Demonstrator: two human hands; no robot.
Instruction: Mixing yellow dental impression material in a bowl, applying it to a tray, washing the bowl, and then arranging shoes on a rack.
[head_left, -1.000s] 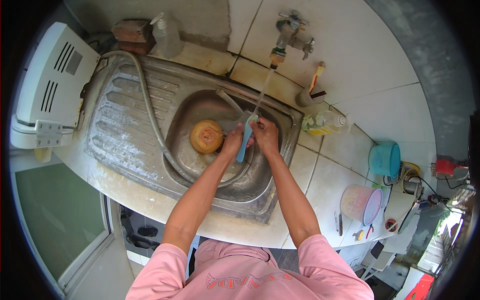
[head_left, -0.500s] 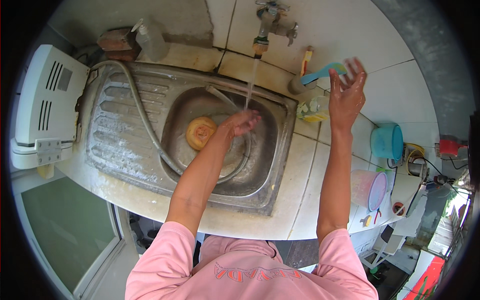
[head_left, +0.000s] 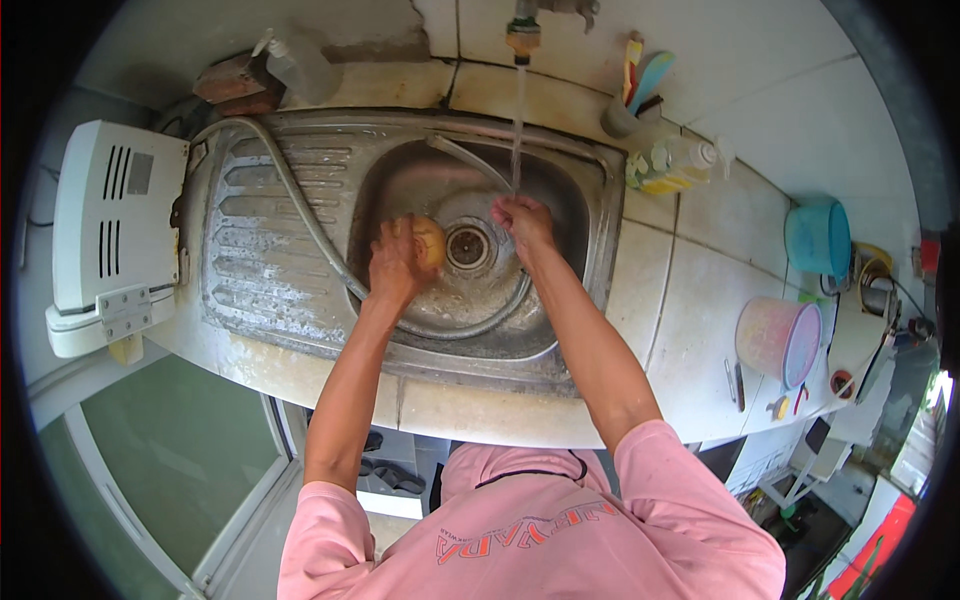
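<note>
The spread left hand (head_left: 397, 262) grasps a round yellow-orange object (head_left: 431, 243), likely firm, slippery, best cupped around its sides; the right hand (head_left: 523, 218) curls under clear water (head_left: 518, 120), contents unclear

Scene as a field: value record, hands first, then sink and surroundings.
Left hand: on round orange object, covering its left side; grip unclear
Right hand: fingers bent, at the water stream; no held item visible
Tap: running
Steel sink: drain visible
Grey hose: crosses drainboard into basin
Cup: behind sink's right corner, holding blue utensil
</note>
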